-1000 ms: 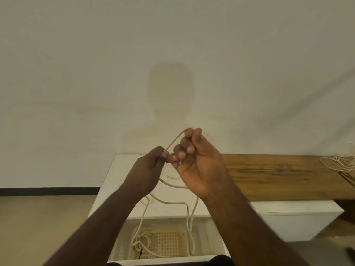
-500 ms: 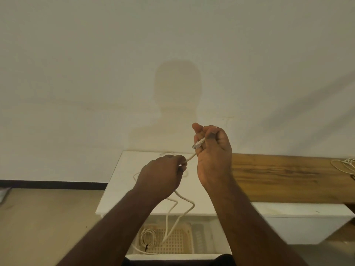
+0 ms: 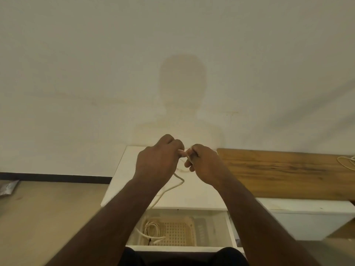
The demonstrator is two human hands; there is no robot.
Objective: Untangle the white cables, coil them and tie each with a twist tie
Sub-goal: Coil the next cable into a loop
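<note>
Head view shows two hands held up close together over the white bench (image 3: 134,189). The left hand (image 3: 157,162) is curled shut and pinches a white cable (image 3: 177,184). The right hand (image 3: 203,164) is curled too and pinches the same cable near its end. The hands almost touch.

From the left hand the cable hangs down over the front edge of the bench, into a drawer below. There it ends in loose loops lying in a basket (image 3: 178,232). Another cable (image 3: 345,163) lies on the wood top, at the far right edge.

The cable looks thin, soft and light. It will bend and flop, and it may slip through the fingers, so I think it is best held near the end with one hand while the other makes the loops.

Half a second ago the right hand was higher, with the plug end sticking up, and the hands were a bit apart. Now the right hand has dropped and the hands have come together.
</note>
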